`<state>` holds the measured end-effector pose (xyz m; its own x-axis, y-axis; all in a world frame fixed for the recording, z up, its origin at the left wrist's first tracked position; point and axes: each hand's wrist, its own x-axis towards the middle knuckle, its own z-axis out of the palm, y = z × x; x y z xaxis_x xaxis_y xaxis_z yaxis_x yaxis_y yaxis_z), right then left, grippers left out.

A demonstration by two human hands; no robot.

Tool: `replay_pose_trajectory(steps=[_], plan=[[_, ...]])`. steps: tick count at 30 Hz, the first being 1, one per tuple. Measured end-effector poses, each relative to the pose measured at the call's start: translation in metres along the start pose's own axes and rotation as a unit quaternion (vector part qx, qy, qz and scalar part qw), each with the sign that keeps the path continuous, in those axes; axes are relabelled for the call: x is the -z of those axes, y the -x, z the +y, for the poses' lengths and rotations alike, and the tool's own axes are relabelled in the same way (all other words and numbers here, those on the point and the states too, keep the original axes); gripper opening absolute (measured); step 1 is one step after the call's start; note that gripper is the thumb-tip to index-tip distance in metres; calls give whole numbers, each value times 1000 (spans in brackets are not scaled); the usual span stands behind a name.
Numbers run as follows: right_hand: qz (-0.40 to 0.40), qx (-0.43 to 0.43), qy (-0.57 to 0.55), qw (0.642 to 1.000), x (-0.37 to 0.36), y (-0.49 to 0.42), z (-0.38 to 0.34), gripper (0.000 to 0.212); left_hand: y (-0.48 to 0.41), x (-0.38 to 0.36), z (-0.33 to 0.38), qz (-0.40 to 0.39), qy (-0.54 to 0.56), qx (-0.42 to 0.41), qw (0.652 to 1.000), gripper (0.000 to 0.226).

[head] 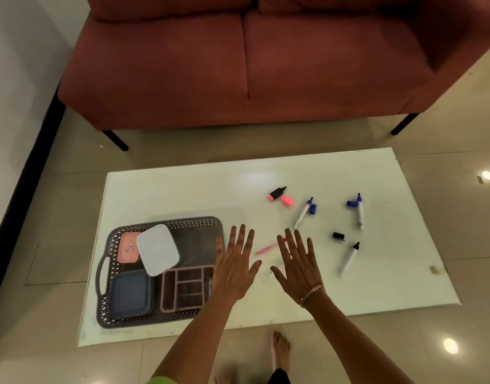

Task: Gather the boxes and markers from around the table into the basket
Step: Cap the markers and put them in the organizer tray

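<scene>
A dark perforated basket [195, 224] lies at the table's left with a white box [158, 250], a pink box [127, 246], a blue box [130, 293] and a divided tray box [187, 286] inside. My left hand [235, 266] hovers flat, fingers spread, over the basket's right edge. My right hand [297, 264] is spread beside it, empty. A pink marker [266, 249] lies between them. Further right are a pink highlighter [277, 193] with its cap [287, 200] off, two blue markers [302, 213] [360, 213] and a black marker [350, 257], caps loose.
The white glossy table [182, 189] stands low on a tiled floor. A red sofa [238, 65] sits behind it. A loose black cap [338, 236] lies near the black marker. My bare foot [279, 347] is at the table's near edge.
</scene>
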<state>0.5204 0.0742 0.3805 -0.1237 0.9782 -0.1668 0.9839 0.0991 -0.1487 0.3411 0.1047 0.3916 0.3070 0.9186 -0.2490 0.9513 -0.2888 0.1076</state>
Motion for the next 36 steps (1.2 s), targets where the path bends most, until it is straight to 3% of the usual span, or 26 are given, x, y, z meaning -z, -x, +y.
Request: replay_pose_trajectory(steps=[7, 18, 23, 26, 32, 36], plan=[[-47, 2, 39, 998, -42, -54, 63, 51, -43, -40, 33, -36, -8, 13, 999, 68], [-22, 79, 59, 995, -82, -91, 63, 28, -56, -53, 16, -22, -25, 20, 999, 67], [-14, 88, 92, 992, -74, -99, 59, 27, -49, -43, -4, -13, -21, 46, 999, 67], [-24, 48, 17, 998, -46, -98, 45, 15, -37, -26, -24, 11, -2, 78, 997, 68], [91, 38, -242, 965, 30, -82, -26, 4, 2, 5, -86, 44, 58, 178, 981, 62], [99, 104, -330, 933, 52, -64, -99, 23, 37, 8, -128, 57, 55, 232, 969, 65]])
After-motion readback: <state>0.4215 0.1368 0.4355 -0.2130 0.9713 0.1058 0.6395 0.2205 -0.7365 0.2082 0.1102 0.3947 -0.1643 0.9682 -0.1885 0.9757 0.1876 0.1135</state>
